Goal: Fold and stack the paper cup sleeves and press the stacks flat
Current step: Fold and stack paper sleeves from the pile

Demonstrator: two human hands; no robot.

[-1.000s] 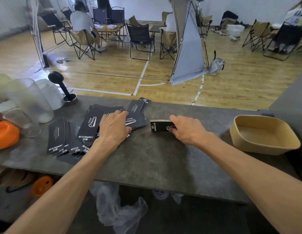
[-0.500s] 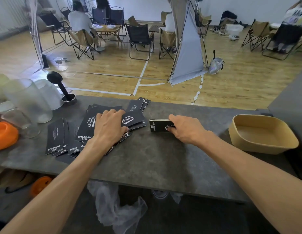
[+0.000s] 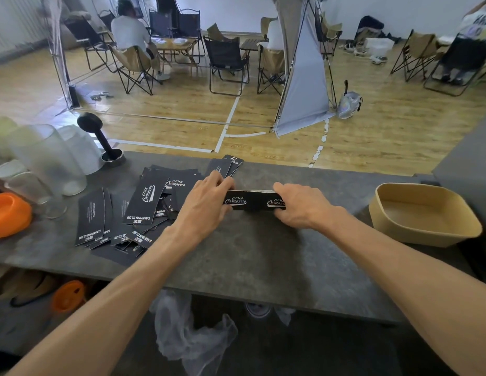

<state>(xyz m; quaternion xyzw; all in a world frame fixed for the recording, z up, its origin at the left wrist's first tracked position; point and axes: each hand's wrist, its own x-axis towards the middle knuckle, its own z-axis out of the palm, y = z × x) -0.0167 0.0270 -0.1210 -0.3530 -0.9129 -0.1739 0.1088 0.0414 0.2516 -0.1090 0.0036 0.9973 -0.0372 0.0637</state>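
Stack of black sleeves (image 3: 254,202) sat on the grey counter (image 3: 263,253), mid-counter near the far side, long axis running left-right, printed face toward the camera with white script logo readable upright. Stack stood on its long edge, white paper edges showing along the top.

Left hand (image 3: 206,204) gripped the stack's left end, fingers curled over the top, thumb on the near face. Right hand (image 3: 300,206) gripped the right end the same way, fingers wrapped over the top. Both hands closed on the stack, holding it between them.

Loose sleeves (image 3: 144,210) lay flat just left of the left hand, overlapping in a messy fan, most with long axis running near-far, a few tilted. Two more poked out beyond the left hand's fingers, pointing away at an angle.

Tan tub (image 3: 423,213) at the right end of the counter, well apart from the stack, nothing visible inside.

Far left: clear plastic cups (image 3: 46,161) upside down, nested in stacks; contents of the small glasses in front couldn't be told. Orange lid (image 3: 8,214) beside them. Black tamper (image 3: 100,138) stood in a metal ring behind the loose sleeves
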